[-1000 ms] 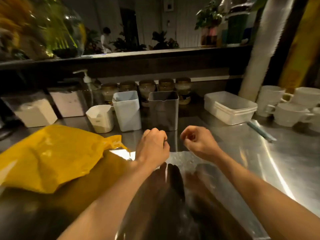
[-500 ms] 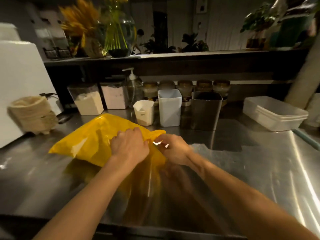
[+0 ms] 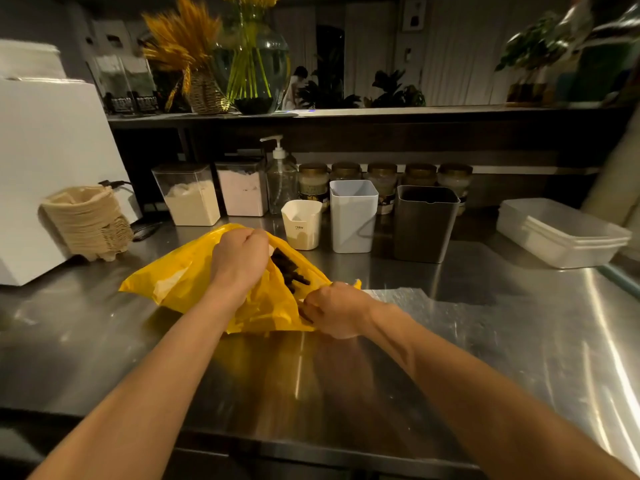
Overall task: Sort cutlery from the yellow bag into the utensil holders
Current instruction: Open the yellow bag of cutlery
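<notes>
Steel table (image 3: 485,341), dim light. Yellow bag (image 3: 187,285) lies on the table left of centre, mouth facing right toward the holders. Left hand (image 3: 240,258) is on the far upper edge of the mouth, fingers curled tight round a bunch of the plastic and lifting it. Right hand (image 3: 336,310) is at the near lower corner of the mouth, fingers curled and pinching the plastic edge there. The mouth gapes between the two hands. Dark cutlery (image 3: 287,271) shows inside the bag, a pile of brown-black pieces; cannot tell forks from spoons. None of it is out of the bag.

Three holders stand in a row just behind the bag, all upright: small cream holder (image 3: 302,225) nearest the bag, taller white holder (image 3: 353,216) beside it, dark grey holder (image 3: 424,225) to the right of that. No cutlery shows in them, though their bottoms are not in view.

Behind the holders: a row of gold-lidded jars (image 3: 420,173), a pump bottle (image 3: 281,178), and two clear canisters (image 3: 190,199) with pale powder. Far left is a white box (image 3: 45,161) with a stack of paper filters (image 3: 86,226) against it. Far right are stacked white tubs (image 3: 561,233). On the shelf (image 3: 381,112) above stands a glass vase (image 3: 254,64) with yellow stems.
</notes>
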### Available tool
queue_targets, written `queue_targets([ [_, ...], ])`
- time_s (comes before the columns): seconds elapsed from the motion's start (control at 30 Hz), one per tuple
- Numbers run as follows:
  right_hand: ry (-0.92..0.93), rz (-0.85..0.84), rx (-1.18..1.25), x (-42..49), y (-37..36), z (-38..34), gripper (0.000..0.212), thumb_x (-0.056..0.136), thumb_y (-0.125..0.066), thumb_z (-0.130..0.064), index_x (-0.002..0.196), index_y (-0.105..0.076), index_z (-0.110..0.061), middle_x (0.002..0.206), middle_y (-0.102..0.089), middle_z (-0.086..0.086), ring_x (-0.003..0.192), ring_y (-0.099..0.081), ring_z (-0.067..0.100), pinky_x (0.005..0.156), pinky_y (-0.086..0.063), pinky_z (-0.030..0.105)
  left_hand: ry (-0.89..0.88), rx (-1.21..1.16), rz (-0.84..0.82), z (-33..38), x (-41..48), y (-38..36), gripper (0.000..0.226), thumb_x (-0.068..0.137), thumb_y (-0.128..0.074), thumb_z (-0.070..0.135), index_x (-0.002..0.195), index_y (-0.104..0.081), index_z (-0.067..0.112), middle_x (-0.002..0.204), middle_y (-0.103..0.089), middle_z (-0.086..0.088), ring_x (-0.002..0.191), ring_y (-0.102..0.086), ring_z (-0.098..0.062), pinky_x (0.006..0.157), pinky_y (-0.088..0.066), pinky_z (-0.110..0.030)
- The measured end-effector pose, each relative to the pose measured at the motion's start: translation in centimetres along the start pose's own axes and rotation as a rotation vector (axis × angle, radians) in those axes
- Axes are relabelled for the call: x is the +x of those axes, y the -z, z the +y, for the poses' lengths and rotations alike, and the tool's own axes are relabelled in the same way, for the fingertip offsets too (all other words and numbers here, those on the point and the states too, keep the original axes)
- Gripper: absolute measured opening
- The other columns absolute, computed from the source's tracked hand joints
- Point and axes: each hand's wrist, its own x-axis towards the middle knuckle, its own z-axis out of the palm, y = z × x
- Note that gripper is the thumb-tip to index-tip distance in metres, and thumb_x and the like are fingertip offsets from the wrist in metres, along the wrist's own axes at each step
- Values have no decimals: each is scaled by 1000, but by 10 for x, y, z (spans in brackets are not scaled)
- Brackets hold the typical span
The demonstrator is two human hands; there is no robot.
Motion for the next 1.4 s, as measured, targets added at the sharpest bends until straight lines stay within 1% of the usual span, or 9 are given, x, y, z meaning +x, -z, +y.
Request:
queue_targets([
  [0.1,-76,28,70,3,0,-2,27,105,-47,-27,111,-69,-12,99,-65,7,88,-61,25,71,-46,34,38,-68,-19,2,0,1,33,100,-46,24,70,-55,16,73,-52,-4,73,-49,-22,74,-44,-39],
  [0.3,-146,245,287,14,3,-7,13,94,-61,-16,84,-68,-20,85,-63,2,75,-59,21,56,-40,23,-56,-7,-48,6,2,2,30,98,-49,25,87,-67,4,84,-62,-12,73,-51,-20,73,-46,-41],
  [0.47,-159,183,296,14,6,-8,5,91,-64,-17,88,-68,-15,86,-64,2,78,-58,21,61,-43,27,-115,24,-30,7,5,4,19,95,-57,22,85,-68,10,78,-60,-2,75,-56,-19,66,-46,-33],
  [0.77,-271,131,317,11,-1,5,48,91,-72,-26,135,-54,-19,121,-64,5,98,-59,21,77,-53,30,-182,-19,119,10,2,17,7,86,-68,12,90,-73,16,78,-66,4,72,-58,-8,57,-43,-22],
  [0.9,-288,149,232,15,-5,9,60,85,-74,-47,135,-51,-22,130,-58,1,121,-51,25,96,-51,41,-233,-49,244,15,0,21,12,80,-73,10,86,-71,20,69,-65,6,64,-58,-6,57,-49,-22],
  [1.0,-306,124,215,15,-7,10,67,82,-73,-56,136,-49,-24,137,-53,-1,132,-43,26,107,-44,55,-335,25,312,16,0,27,17,77,-75,10,83,-68,24,68,-62,10,63,-57,-5,56,-44,-20],
  [1.2,-305,-5,268,6,-17,11,66,88,-71,-50,142,-46,-23,138,-54,3,127,-51,27,100,-50,42,-597,564,224,16,-15,20,42,74,-80,8,109,-61,22,110,-51,-1,103,-50,-21,71,-40,-28],
  [1.3,-311,-26,277,3,-25,10,66,86,-69,-54,143,-47,-28,145,-50,1,132,-47,30,109,-42,54,-867,676,292,21,-37,4,40,70,-77,-3,102,-60,14,109,-46,-8,100,-43,-24,68,-46,-30],
  [1.4,-311,3,315,1,-31,13,68,85,-67,-52,146,-45,-29,152,-43,3,141,-38,34,115,-32,62,-1151,677,18,14,-58,-21,31,74,-68,-8,99,-63,10,104,-54,-9,95,-54,-27,65,-54,-36],
])
